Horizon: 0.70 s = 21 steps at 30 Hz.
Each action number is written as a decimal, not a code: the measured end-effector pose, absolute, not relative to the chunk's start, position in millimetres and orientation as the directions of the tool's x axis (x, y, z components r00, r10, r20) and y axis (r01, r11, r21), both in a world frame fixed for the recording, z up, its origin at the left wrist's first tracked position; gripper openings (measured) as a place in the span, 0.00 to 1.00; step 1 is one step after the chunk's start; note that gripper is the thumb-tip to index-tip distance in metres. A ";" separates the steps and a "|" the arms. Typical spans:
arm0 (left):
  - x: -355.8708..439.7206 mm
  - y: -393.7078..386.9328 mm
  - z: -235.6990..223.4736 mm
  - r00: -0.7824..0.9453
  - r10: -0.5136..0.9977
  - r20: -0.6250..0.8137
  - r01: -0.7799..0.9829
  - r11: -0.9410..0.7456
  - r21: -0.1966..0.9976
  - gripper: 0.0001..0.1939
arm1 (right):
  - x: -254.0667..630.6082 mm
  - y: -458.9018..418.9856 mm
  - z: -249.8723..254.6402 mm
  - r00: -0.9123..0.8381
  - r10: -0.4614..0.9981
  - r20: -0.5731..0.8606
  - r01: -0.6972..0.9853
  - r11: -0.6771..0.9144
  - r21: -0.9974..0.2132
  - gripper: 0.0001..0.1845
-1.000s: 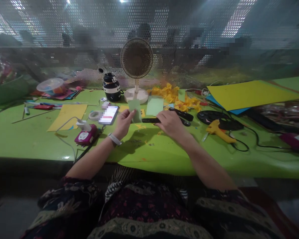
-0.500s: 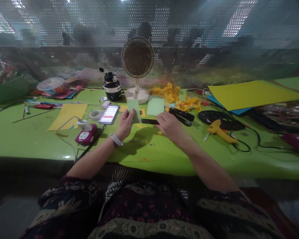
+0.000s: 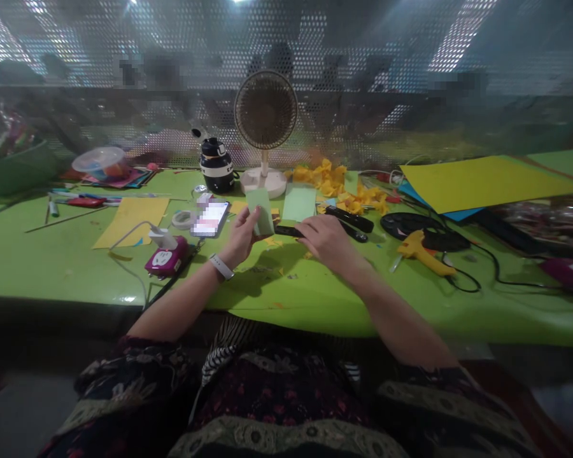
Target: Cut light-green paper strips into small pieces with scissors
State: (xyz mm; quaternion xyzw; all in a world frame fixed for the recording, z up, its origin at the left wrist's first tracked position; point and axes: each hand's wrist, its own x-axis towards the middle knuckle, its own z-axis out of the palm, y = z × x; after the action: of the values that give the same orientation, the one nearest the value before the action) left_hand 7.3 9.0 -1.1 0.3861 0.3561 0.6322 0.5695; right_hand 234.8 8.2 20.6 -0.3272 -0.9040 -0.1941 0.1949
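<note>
A small pale green paper piece (image 3: pixel 261 207) stands upright in my left hand (image 3: pixel 242 234), pinched between thumb and fingers. My right hand (image 3: pixel 328 240) is closed around a slim black tool (image 3: pixel 289 231), whose front end points left and lies close to the paper's lower edge. The tool's kind is unclear, as my fingers cover its rear. Just beyond my right hand lies a black stapler (image 3: pixel 356 219), partly hidden by the hand. A pale green paper sheet (image 3: pixel 299 202) lies flat behind the tool, with yellow paper scraps (image 3: pixel 271 242) below it.
At the back stand a fan (image 3: pixel 266 111) and a dark bottle (image 3: pixel 217 168). Yellow paper flowers (image 3: pixel 325 178) are heaped beside them. A phone (image 3: pixel 210 218) and purple socket block (image 3: pixel 167 257) are left; a yellow glue gun (image 3: pixel 424 253) with its cord is right.
The green paper in my left hand has turned slightly and shifted a little right. The black tool in my right hand has stayed nearly in place.
</note>
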 end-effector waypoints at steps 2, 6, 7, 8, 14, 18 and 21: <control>6.4 7.0 0.2 0.030 0.996 0.083 -0.459 -0.060 0.886 0.19 | 236.0 8.9 21.9 -0.702 0.525 0.481 0.674 0.708 0.210 0.14; 5.0 7.7 -1.2 0.117 0.983 0.142 -0.478 -0.069 0.876 0.18 | 237.2 8.5 25.1 -0.696 0.548 0.464 0.675 0.719 0.163 0.14; 4.7 8.3 -1.7 0.124 0.981 0.151 -0.480 -0.074 0.874 0.18 | 237.5 8.1 25.9 -0.694 0.549 0.465 0.674 0.723 0.153 0.15; 4.5 9.0 -2.2 0.126 0.979 0.157 -0.482 -0.078 0.873 0.17 | 237.8 7.8 26.7 -0.692 0.548 0.470 0.673 0.725 0.145 0.15; 3.9 10.2 -2.5 0.129 0.978 0.164 -0.484 -0.082 0.871 0.17 | 239.5 8.9 26.5 -0.692 0.533 0.486 0.659 0.741 0.125 0.15; 3.5 10.8 -2.3 0.129 0.976 0.174 -0.479 -0.092 0.873 0.18 | 238.9 10.3 25.3 -0.694 0.539 0.477 0.660 0.741 0.124 0.15; 3.6 12.0 -2.6 0.125 0.977 0.175 -0.474 -0.096 0.875 0.17 | 238.6 10.1 26.3 -0.699 0.521 0.490 0.663 0.729 0.170 0.16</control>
State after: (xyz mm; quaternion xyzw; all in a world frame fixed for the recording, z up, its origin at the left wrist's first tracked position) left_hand 3.6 12.0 -2.6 0.4389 0.2863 0.5962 0.6082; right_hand 238.6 10.1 26.3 -0.3265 -0.9060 -0.1695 0.2093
